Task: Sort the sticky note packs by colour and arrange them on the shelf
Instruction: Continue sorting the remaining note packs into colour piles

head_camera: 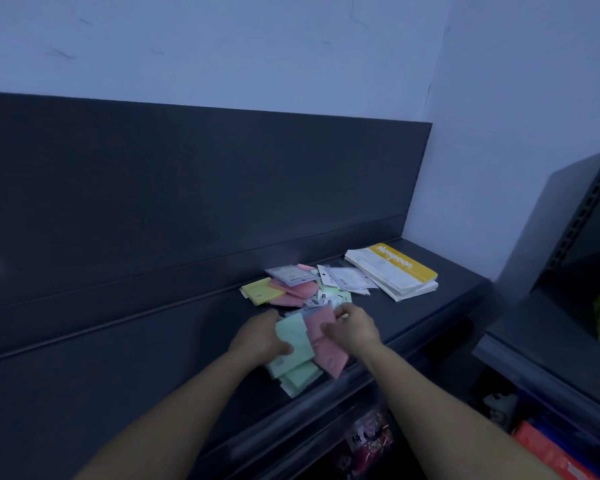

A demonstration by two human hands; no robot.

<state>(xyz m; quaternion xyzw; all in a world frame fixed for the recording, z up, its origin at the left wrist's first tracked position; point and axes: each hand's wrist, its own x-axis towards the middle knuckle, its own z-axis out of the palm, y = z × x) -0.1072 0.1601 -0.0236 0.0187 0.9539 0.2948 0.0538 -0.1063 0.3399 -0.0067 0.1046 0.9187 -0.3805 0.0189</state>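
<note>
- The dark shelf (pixel 118 375) runs across the view under a tall dark back panel (pixel 187 185). All the sticky note packs lie or are held towards its right end.
- A second shelf unit (pixel 568 306) stands to the right. It is cut off by the frame edge, and the goods on it are too blurred to name.
- One stack of flat white packets (pixel 395 275) with a yellow band on top sits at the far right of the shelf, just beside the loose pile (pixel 302 289).
- The loose pile lies behind both hands, its packs overlapping. It includes one yellow pack (pixel 258 289) at its left edge, a lilac pack (pixel 290 274) at the back, pink ones between them and clear-sleeved ones to the right. No full count is possible.
- The left hand (pixel 257 337) grips a fan of mint-green packs (pixel 293 355) above the shelf's front edge, thumb pressed on top. At least three layers show; the fingers are hidden underneath.
- The right hand (pixel 354 327) has its fingers curled over the top of the pink packs (pixel 326 344), which touch the green fan. There seem to be two, though blur makes that unsure.
- Both forearms are cut off at the bottom edge.
</note>
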